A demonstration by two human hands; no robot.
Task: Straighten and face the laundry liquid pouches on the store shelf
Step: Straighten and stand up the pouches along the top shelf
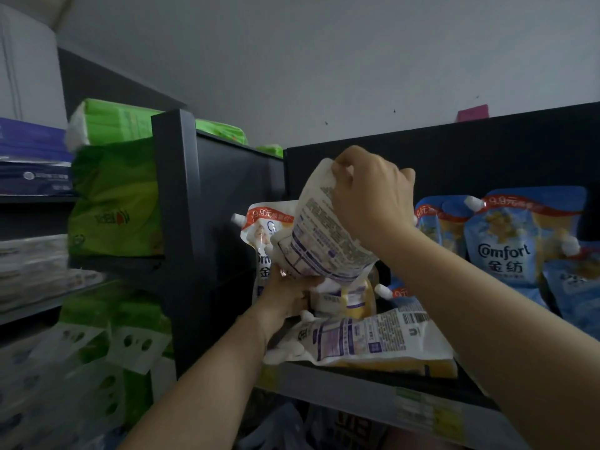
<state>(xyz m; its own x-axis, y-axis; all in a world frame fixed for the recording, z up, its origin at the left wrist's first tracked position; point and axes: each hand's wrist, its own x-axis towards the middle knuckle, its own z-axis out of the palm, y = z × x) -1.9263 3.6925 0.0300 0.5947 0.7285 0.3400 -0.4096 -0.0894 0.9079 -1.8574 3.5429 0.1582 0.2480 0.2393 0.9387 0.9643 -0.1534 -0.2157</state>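
A white laundry pouch [319, 241] hangs tilted over the shelf with its printed back toward me. My right hand [370, 196] grips its top edge. My left hand [287, 295] holds its bottom corner from below. Behind it a white pouch with a spout [256, 232] stands upright, facing front. A white and yellow pouch [363, 336] lies flat on its face at the shelf front. Another small one [344, 298] sits behind it. Blue Comfort pouches [509, 245] stand to the right, some leaning.
The dark shelf edge [357, 384] carries price tags. A dark upright panel [181, 222] bounds the bay on the left. Green tissue packs [113, 196] fill the shelves beyond it. More goods sit on the level below.
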